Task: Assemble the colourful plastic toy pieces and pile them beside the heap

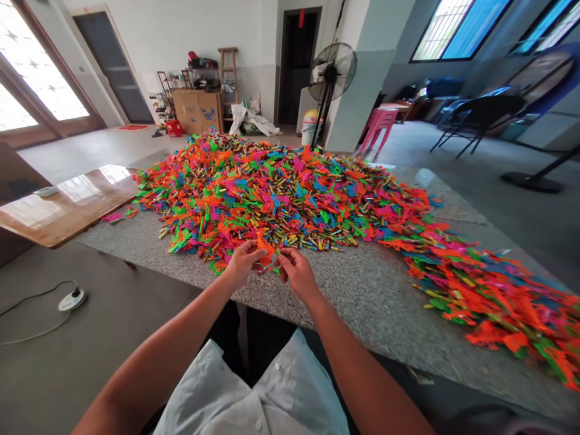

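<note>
My left hand (241, 264) is closed, thumb and fingers pinching a flat orange plastic piece (264, 244) with a cut-out shape. Close beside it, my right hand (296, 270) has its fingertips pressed together at the piece's right side; what they grip is too small to make out, though a bit of green shows there. Both hands are over the near edge of a big heap of small plastic pieces (290, 187) in orange, green, pink and blue, mixed with many short, shiny, yellow and red tubes. The heap lies on a speckled grey stone table (353, 284).
A second band of the same colourful pieces (489, 290) runs down the table's right side. To the left is a glossy wooden tabletop (67, 202). Beyond stand a fan (330, 75), pink stools (379, 127) and a cardboard box (197, 112). A power strip (72, 299) lies on the floor.
</note>
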The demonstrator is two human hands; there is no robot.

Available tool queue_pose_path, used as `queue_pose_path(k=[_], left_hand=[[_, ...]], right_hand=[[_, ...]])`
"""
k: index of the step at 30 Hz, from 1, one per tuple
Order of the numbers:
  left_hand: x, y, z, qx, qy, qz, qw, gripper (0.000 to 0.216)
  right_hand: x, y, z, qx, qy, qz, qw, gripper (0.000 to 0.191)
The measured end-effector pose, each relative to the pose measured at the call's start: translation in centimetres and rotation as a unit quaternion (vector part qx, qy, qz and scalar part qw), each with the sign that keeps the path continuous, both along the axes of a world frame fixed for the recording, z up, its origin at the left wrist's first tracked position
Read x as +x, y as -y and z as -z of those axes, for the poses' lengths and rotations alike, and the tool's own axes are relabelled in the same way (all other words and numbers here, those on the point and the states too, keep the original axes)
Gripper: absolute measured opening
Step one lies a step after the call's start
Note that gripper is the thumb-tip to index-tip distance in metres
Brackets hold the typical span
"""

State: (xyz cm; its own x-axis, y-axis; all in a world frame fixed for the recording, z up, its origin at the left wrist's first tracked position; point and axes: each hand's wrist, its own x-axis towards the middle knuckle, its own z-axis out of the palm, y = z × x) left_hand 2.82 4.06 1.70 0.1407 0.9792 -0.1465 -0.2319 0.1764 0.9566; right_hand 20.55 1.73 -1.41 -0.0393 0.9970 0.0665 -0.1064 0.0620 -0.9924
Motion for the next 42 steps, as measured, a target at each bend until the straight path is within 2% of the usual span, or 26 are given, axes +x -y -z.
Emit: queue_pose_path(k=[8, 13, 17, 22, 24, 28, 32, 37, 42], left_hand=[[0.3, 0.1, 0.8, 0.02, -0.007, -0.015, 1.0, 0.051], [0.6, 0.0, 1.1, 0.037, -0.025, -0.027, 0.999, 0.052], [1.4, 0.3, 1.1, 0.047, -0.044, -0.03, 0.997, 0.049], [1.8, 0.3, 0.8, 0.073, -0.059, -0.09, 0.991, 0.045], [1.8, 0.2, 0.8, 0.073, -0.059, -0.076, 0.993, 0.046], [2.2, 0.3, 0.8, 0.063, -0.05, -0.049, 0.996, 0.046], [2.4, 0.4, 0.9, 0.056, -0.04, -0.041, 0.997, 0.047], [2.2, 0.2, 1.1, 0.059, -0.053, -0.041, 0.996, 0.046], [2.1, 0.3, 1.2, 0.045, -0.038, -0.027, 0.998, 0.048]], right_hand=[[0.5, 0.3, 0.8, -0.008, -0.02, 0.0, 1.0, 0.037], [0.7, 0.6, 0.9, 0.011, 0.045, 0.016, 0.999, 0.033], [0.9, 0.6, 1.6, 0.002, 0.072, 0.002, 0.997, 0.029], [1.8, 0.3, 1.7, -0.019, -0.035, 0.069, 0.997, 0.029], [1.9, 0.3, 1.5, -0.026, -0.078, 0.057, 0.995, 0.031], [1.3, 0.9, 1.1, -0.044, -0.096, 0.033, 0.994, 0.037], [0.7, 1.3, 1.3, -0.067, -0.137, 0.047, 0.987, 0.037], [0.5, 1.4, 1.7, -0.07, -0.14, 0.034, 0.987, 0.035], [0.6, 1.4, 1.7, -0.078, -0.168, 0.062, 0.981, 0.035]])
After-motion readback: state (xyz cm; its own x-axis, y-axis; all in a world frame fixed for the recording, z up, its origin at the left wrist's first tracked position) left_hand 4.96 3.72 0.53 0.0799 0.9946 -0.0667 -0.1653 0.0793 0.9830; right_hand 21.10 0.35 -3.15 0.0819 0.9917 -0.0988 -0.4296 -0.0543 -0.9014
